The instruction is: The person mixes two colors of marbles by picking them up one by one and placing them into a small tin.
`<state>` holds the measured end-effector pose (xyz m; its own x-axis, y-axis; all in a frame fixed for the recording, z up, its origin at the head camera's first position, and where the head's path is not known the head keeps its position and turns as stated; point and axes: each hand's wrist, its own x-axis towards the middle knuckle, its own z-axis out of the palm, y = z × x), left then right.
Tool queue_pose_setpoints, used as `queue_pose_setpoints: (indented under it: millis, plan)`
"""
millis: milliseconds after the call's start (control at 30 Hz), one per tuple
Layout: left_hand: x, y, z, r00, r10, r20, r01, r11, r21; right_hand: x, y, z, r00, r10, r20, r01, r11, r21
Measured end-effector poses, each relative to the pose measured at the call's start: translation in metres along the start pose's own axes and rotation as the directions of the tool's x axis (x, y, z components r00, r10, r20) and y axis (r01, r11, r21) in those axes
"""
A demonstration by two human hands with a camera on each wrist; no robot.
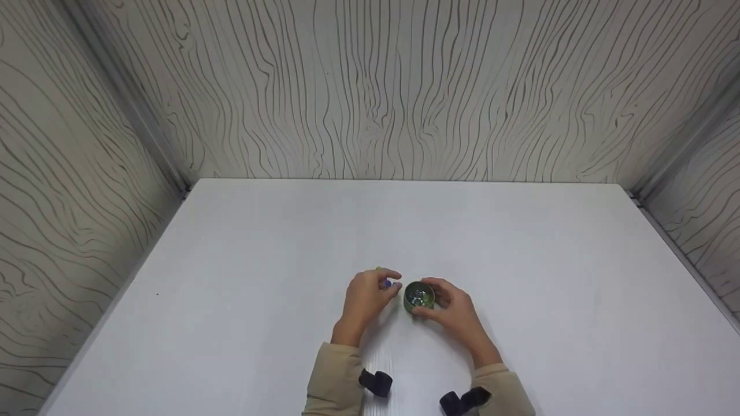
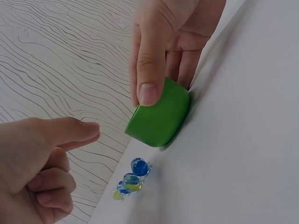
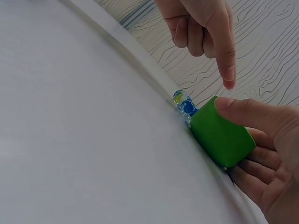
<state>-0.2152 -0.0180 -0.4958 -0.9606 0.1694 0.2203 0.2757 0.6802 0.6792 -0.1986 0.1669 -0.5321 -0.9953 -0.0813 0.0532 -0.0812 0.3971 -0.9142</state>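
Note:
My right hand point(image 1: 458, 312) grips a small green cup point(image 2: 161, 119), thumb at the rim and fingers round its far side. The cup stands on the white table, and shiny rounded pieces show inside it in the head view. To its left, my left hand point(image 1: 363, 296) hovers with index finger and thumb stretched forward, a small gap between their tips in the head view. Its other fingers are curled in, and nothing shows in its grasp. A few clear glass marbles point(image 2: 132, 182) with blue and yellow swirls lie clustered on the table beside the cup, below the left fingertips.
The white table point(image 1: 243, 242) stretches out around both hands. Wood-patterned panels point(image 1: 370, 92) rise behind it and at both sides. Dark straps with small cameras point(image 1: 378, 384) sit at both sleeves near the front edge.

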Motion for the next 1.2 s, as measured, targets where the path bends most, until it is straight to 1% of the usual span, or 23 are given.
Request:
queue_pose_setpoints:
  millis: [167,267,500,667,900,1200]
  plan:
    - [0.000,-0.001,-0.002,0.999,-0.029,-0.016,0.029,1.000,-0.007,0.000,0.000,0.001,1.000,-0.002,-0.005,0.002,1.000,-0.013]
    - [0.000,-0.001,-0.002,0.998,-0.058,-0.039,0.058,0.998,-0.007,0.000,-0.001,0.001,1.000,0.004,-0.003,-0.004,1.000,-0.011]
    - [0.001,-0.003,-0.004,0.986,-0.136,-0.092,0.133,0.991,-0.031,-0.002,-0.002,0.001,1.000,-0.009,0.008,0.009,1.000,-0.018]
    - [0.001,-0.007,-0.007,0.984,-0.140,-0.110,0.134,0.989,-0.056,-0.002,-0.002,0.001,1.000,-0.002,0.008,0.003,1.000,-0.014]
    - [0.002,-0.012,-0.006,0.985,-0.132,-0.115,0.124,0.990,-0.070,-0.002,-0.002,0.001,1.000,0.015,0.007,-0.015,1.000,0.011]
    - [0.002,-0.018,-0.004,0.986,-0.147,-0.085,0.140,0.987,-0.078,-0.002,-0.002,0.002,1.000,0.002,0.000,-0.002,1.000,-0.006]
